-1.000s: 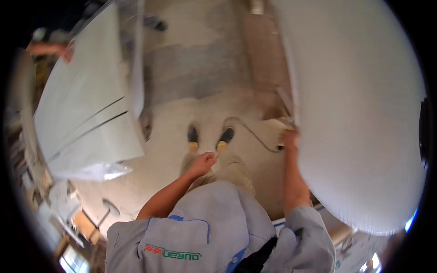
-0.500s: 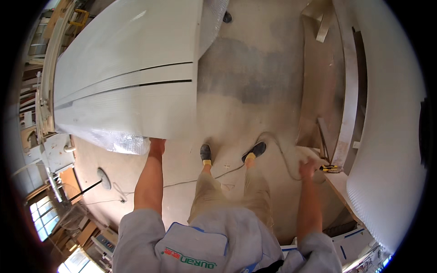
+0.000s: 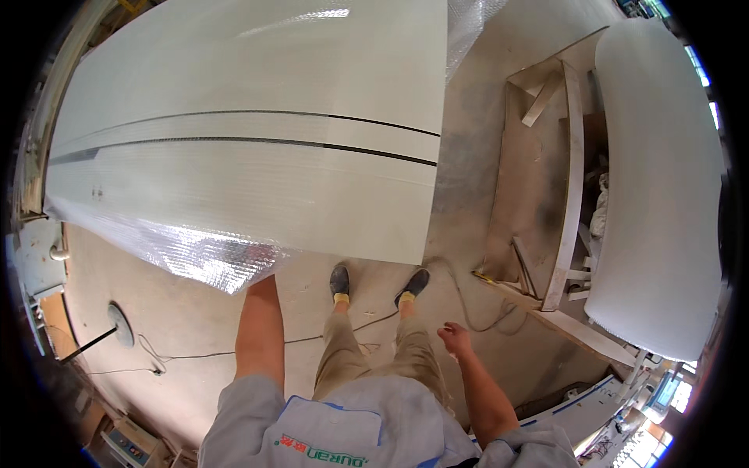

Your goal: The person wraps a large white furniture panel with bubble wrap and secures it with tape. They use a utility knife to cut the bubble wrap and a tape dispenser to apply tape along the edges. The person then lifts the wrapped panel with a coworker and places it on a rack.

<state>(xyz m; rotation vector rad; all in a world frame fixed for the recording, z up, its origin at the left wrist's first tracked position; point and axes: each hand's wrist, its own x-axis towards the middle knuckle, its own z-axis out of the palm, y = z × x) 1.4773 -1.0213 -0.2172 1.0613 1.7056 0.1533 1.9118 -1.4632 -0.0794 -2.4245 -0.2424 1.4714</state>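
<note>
A large pale panel with two dark parallel stripes spreads across the left and middle, its near edge dressed in clear bubble wrap. At that edge my left hand is closed on the bubble wrap. Only a reddish blur of it shows through the plastic, and the fingers are largely hidden. My right hand hangs apart from everything, to the right of my feet, with loosely bent fingers and nothing visible in them. A small yellow item lies at the wooden frame's near left corner, nearest to that hand.
To the right stands a low wooden frame, with a big white wrapped roll beyond it. A cable crosses the floor by my shoes. At the left is a round disc on a dark pole.
The panel looks larger and reaches farther right, with its near right corner above my feet. My right hand has come away from the wooden frame toward my body. The view has shifted too.
</note>
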